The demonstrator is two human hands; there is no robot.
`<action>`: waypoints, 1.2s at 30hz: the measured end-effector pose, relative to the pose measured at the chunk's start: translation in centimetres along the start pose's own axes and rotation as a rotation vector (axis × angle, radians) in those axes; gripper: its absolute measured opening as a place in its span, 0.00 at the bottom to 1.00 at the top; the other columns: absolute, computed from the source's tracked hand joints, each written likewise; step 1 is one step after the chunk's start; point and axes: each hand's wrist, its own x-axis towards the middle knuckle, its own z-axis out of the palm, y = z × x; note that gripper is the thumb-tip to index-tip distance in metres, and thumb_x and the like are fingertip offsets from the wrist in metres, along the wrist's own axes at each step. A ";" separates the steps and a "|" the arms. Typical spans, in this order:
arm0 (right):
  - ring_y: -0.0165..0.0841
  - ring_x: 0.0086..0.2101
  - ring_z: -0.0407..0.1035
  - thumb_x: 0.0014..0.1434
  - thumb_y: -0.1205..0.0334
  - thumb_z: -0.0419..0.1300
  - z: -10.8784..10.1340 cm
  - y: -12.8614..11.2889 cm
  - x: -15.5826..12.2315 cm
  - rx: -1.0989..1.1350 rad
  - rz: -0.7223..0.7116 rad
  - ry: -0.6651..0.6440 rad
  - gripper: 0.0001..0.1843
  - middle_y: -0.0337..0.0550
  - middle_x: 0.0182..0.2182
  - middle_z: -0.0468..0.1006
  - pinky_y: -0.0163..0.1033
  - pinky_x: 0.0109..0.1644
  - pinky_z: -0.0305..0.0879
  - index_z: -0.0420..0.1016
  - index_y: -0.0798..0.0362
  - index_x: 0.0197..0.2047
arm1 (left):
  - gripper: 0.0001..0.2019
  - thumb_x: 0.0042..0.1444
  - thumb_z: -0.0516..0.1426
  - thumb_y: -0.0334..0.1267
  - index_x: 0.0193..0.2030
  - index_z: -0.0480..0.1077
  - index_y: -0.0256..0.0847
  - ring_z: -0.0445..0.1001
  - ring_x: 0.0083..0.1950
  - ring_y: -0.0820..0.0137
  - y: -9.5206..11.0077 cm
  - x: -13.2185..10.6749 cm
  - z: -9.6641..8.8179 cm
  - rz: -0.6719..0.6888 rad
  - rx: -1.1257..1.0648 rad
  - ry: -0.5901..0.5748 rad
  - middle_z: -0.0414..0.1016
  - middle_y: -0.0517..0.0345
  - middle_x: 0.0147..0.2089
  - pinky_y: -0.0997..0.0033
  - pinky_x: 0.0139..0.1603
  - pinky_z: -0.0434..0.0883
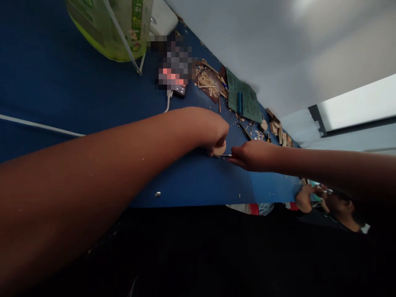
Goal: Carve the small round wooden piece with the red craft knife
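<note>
My left hand (217, 134) is closed on a small round piece of pale wood (220, 149), pressing it down against the blue tabletop (198, 185). My right hand (250, 156) comes in from the right, its fingers wrapped round a thin carving tool (227, 156). The tool's slim metal shaft points left and reaches the lower edge of the wood, close to my left fingertips. Its handle is hidden inside my right fist. Whether the tip cuts into the wood or just touches it, I cannot tell.
Beyond my hands lie a tray of wood shavings (208, 84), a green mat (244, 97) with a blue item on it, and several wood blocks (276, 128). A plugged-in phone (179, 88) and a green-yellow plastic container (114, 29) stand farther left. Another person (337, 208) sits at right.
</note>
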 end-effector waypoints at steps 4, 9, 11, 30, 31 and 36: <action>0.36 0.28 0.72 0.81 0.42 0.48 0.1 0.0 0.2 0.099 -0.011 -0.034 0.29 0.50 0.32 0.85 0.41 0.33 0.52 0.82 0.53 0.47 | 0.13 0.53 0.71 0.43 0.46 0.89 0.52 0.80 0.55 0.49 0.1 0.2 0.0 -0.013 -0.008 -0.006 0.85 0.51 0.55 0.54 0.60 0.70; 0.40 0.27 0.72 0.82 0.42 0.45 -0.8 -0.7 -0.3 -0.109 0.057 -0.006 0.30 0.54 0.33 0.85 0.43 0.33 0.49 0.81 0.55 0.54 | 0.17 0.51 0.72 0.44 0.49 0.89 0.54 0.80 0.55 0.49 0.1 0.5 0.0 -0.014 -0.024 -0.013 0.83 0.52 0.62 0.54 0.58 0.72; 0.39 0.27 0.72 0.81 0.42 0.46 -0.8 -0.8 -0.3 -0.030 0.068 -0.018 0.29 0.53 0.32 0.85 0.43 0.33 0.50 0.82 0.54 0.51 | 0.17 0.51 0.72 0.44 0.49 0.89 0.55 0.79 0.56 0.50 0.1 0.4 0.0 -0.011 -0.028 0.000 0.83 0.53 0.63 0.55 0.60 0.72; 0.37 0.28 0.71 0.81 0.39 0.46 0.9 0.6 0.5 0.072 -0.031 -0.005 0.31 0.52 0.33 0.85 0.42 0.34 0.50 0.81 0.54 0.49 | 0.12 0.62 0.63 0.44 0.47 0.88 0.50 0.78 0.55 0.52 0.1 -0.9 -0.3 -0.038 -0.136 0.001 0.84 0.50 0.57 0.55 0.61 0.70; 0.37 0.28 0.71 0.81 0.39 0.45 0.7 0.4 0.4 0.017 -0.010 0.000 0.32 0.53 0.33 0.86 0.42 0.34 0.48 0.81 0.55 0.51 | 0.13 0.64 0.61 0.44 0.47 0.88 0.49 0.78 0.55 0.53 0.2 -1.0 -0.4 -0.046 -0.120 0.005 0.84 0.50 0.58 0.55 0.60 0.70; 0.38 0.27 0.72 0.83 0.42 0.43 -0.4 -0.5 -0.3 -0.157 0.020 0.032 0.32 0.54 0.33 0.86 0.42 0.34 0.47 0.80 0.56 0.54 | 0.12 0.62 0.62 0.42 0.46 0.88 0.48 0.78 0.56 0.52 0.6 -0.8 -0.8 -0.094 -0.113 0.027 0.83 0.51 0.59 0.56 0.61 0.70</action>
